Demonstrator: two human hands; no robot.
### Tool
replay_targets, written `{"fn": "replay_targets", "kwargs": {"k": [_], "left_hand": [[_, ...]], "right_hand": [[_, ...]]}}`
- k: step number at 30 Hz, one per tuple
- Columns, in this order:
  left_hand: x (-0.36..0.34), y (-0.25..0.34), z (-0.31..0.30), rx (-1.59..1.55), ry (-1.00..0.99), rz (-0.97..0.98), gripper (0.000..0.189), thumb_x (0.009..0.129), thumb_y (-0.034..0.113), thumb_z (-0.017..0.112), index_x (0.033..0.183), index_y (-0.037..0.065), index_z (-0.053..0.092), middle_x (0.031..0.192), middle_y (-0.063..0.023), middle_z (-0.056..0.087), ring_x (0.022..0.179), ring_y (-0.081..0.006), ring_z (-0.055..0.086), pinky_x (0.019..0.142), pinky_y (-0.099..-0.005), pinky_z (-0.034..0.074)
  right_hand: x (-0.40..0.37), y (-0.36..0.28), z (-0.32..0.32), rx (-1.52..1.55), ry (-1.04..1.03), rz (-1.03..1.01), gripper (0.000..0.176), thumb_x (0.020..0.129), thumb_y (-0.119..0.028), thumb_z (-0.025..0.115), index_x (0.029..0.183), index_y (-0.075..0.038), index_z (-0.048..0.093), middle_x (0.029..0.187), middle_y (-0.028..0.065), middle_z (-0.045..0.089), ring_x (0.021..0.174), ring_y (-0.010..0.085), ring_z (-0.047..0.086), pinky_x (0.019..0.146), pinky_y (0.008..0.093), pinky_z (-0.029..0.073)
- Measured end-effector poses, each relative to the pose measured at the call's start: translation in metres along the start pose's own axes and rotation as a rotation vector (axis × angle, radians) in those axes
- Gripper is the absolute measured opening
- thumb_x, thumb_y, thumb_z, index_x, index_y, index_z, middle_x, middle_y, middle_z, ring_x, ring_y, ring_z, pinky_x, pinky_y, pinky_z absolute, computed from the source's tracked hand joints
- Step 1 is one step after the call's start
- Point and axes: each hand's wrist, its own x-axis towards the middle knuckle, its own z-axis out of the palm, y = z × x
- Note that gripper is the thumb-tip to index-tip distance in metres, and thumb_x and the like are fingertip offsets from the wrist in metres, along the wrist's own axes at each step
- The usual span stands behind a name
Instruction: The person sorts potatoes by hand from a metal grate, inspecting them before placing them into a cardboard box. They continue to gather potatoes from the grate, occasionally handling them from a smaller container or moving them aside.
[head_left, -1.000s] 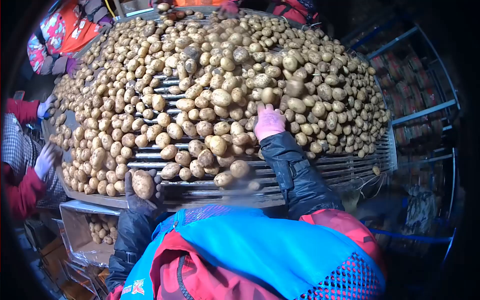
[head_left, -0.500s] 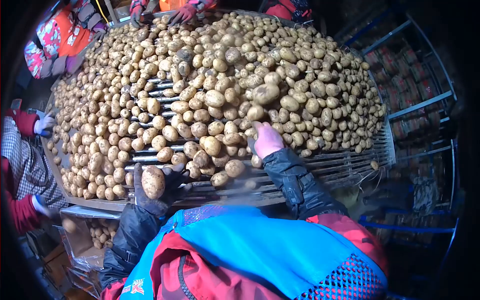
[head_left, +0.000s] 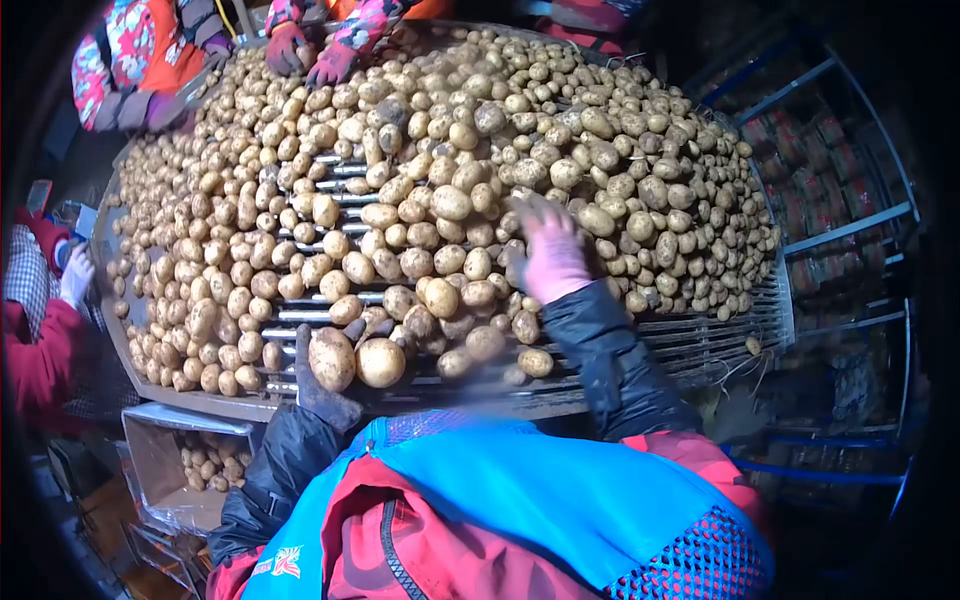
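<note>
My left hand (head_left: 322, 402), in a dark glove, is at the table's near edge, cupped around two large potatoes. One potato (head_left: 332, 358) sits against the palm and another potato (head_left: 380, 362) is beside it; fingertips show behind them. My right hand (head_left: 552, 255), in a pink glove with greyish fingers, reaches over the heap of potatoes (head_left: 655, 222). Its fingers are extended and slightly blurred, holding nothing I can see. Many of the potatoes have soil on their skins.
The potatoes lie on a slatted metal table (head_left: 700, 338) with a raised rim. A lined box (head_left: 150, 470) with potatoes stands below left. Co-workers' gloved hands (head_left: 335, 62) are at the far edge, and another person's hand (head_left: 76, 275) is at left. Metal racks (head_left: 850, 233) stand at right.
A second potato now lies in my left hand beside the first. My right hand has moved slightly forward and right, its fingers stretched out. The co-workers' hands at the far edge have shifted.
</note>
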Motion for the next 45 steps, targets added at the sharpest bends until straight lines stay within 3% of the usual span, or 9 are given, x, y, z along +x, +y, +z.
{"fn": "replay_targets", "kwargs": {"k": [11,18,21,26,27,31,41,42,45], "left_hand": [[-0.011,-0.003,0.001,-0.034,-0.040,0.181,0.097,0.089,0.081,0.032,0.153,0.008,0.037,0.149,-0.0192,0.045,0.140,-0.0390,0.041,0.111,-0.0650,0.038],[-0.030,0.005,-0.010,0.021,-0.142,0.201,0.107,0.085,0.087,0.030,0.154,0.005,0.034,0.152,-0.0217,0.042,0.142,-0.0378,0.041,0.113,-0.0633,0.036],[-0.025,-0.001,-0.003,0.012,-0.141,0.241,0.107,0.086,0.085,0.033,0.156,0.005,0.030,0.155,-0.0251,0.038,0.144,-0.0389,0.037,0.115,-0.0592,0.035],[-0.049,0.015,-0.013,-0.036,-0.273,0.119,0.101,0.086,0.078,0.046,0.158,0.010,0.028,0.161,-0.0243,0.028,0.142,-0.0467,0.037,0.115,-0.0607,0.032],[-0.054,0.017,-0.015,0.016,-0.263,0.149,0.101,0.085,0.079,0.048,0.158,0.012,0.030,0.162,-0.0220,0.026,0.142,-0.0473,0.036,0.117,-0.0605,0.030],[-0.081,0.031,-0.032,-0.184,-0.191,0.269,0.084,0.091,0.072,0.047,0.152,0.015,0.039,0.153,-0.0196,0.042,0.136,-0.0430,0.046,0.106,-0.0729,0.034],[-0.164,0.045,-0.069,-0.104,-0.323,0.471,0.089,0.089,0.073,0.055,0.147,0.007,0.042,0.139,-0.0220,0.055,0.121,-0.0439,0.059,0.097,-0.0694,0.048],[-0.171,0.043,-0.061,0.022,-0.046,0.649,0.061,0.094,0.042,0.063,0.139,0.004,0.048,0.133,-0.0142,0.058,0.116,-0.0263,0.062,0.089,-0.0415,0.058],[-0.190,0.060,-0.089,0.875,0.096,1.129,0.056,0.099,0.034,0.058,0.143,0.002,0.045,0.132,-0.0142,0.059,0.118,-0.0234,0.061,0.099,-0.0379,0.053]], "right_hand": [[0.013,0.049,0.046,-0.409,-0.255,0.108,0.055,0.085,-0.039,0.071,0.135,-0.020,0.059,0.116,0.0149,0.068,0.100,0.0365,0.069,0.085,0.0469,0.056],[0.002,-0.007,-0.003,1.122,-0.216,-0.288,0.039,0.096,-0.021,0.065,0.127,0.003,0.063,0.121,0.0156,0.068,0.110,0.0228,0.067,0.095,0.0330,0.054],[-0.017,-0.083,-0.017,1.930,-0.690,0.297,0.049,0.099,-0.034,0.057,0.135,0.001,0.058,0.119,0.0156,0.069,0.098,0.0228,0.071,0.080,0.0331,0.062],[-0.017,-0.155,0.010,1.253,-0.389,-0.739,0.038,0.104,-0.008,0.048,0.140,-0.003,0.054,0.133,0.0136,0.062,0.114,0.0221,0.066,0.093,0.0344,0.059],[-0.021,-0.174,-0.007,1.405,-0.631,-0.365,0.068,0.080,-0.024,0.085,0.135,-0.001,0.053,0.120,0.0115,0.066,0.110,0.0196,0.064,0.093,0.0330,0.055],[-0.035,-0.233,-0.010,1.620,-0.748,-0.130,0.049,0.096,-0.019,0.054,0.137,0.007,0.053,0.131,0.0185,0.062,0.118,0.0262,0.062,0.103,0.0364,0.050],[-0.045,-0.320,0.020,1.465,-0.658,-0.699,0.051,0.103,-0.020,0.047,0.147,0.005,0.041,0.141,0.0204,0.055,0.133,0.0273,0.052,0.113,0.0382,0.040],[-0.050,-0.336,0.005,1.433,-0.750,-0.631,0.051,0.104,-0.019,0.049,0.147,0.006,0.041,0.141,0.0214,0.054,0.133,0.0276,0.052,0.112,0.0383,0.040],[-0.072,-0.377,-0.011,1.419,-1.046,-0.619,0.052,0.105,-0.023,0.050,0.146,0.007,0.042,0.143,0.0219,0.053,0.132,0.0280,0.051,0.113,0.0394,0.039]]}}
